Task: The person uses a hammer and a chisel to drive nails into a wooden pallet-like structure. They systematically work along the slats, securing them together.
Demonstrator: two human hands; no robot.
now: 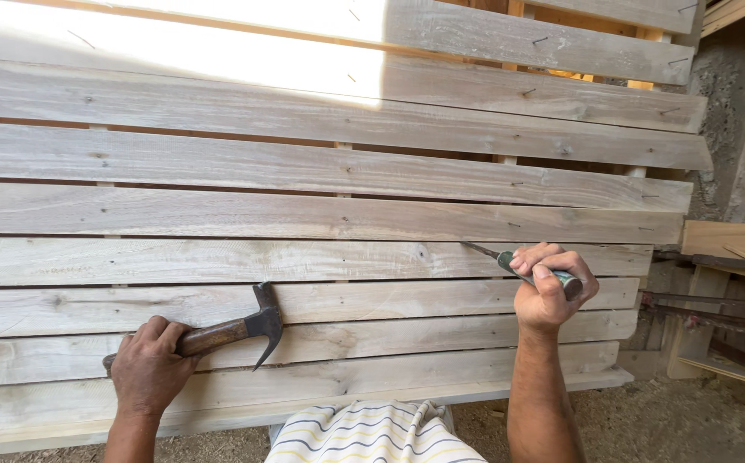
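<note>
The person stands in front of a panel of grey wooden boards (304, 214) that are nailed one above the other, with narrow gaps between them, and both hands are busy with tools. The left hand (147, 364) is clenched around the brown wooden handle of a claw hammer (235, 330), near the end of the handle; this far grip probably gives more swing. The dark metal head of the hammer lies against the boards, to the right of the fist, with the claw pointing down, so the tool seems to rest there and not to strike. The right hand (548, 291) is closed around the green handle of a screwdriver (522, 267). The thin metal shaft comes out of the fist to the upper left, and its tip touches the board near a gap, well apart from the hammer. The slanted angle suggests that the point is set against the wood, but what it presses on is too small to tell. Small nails are visible in several boards (527, 92). At the lower edge of the view a striped cloth (372, 433) appears, between the two forearms.
</note>
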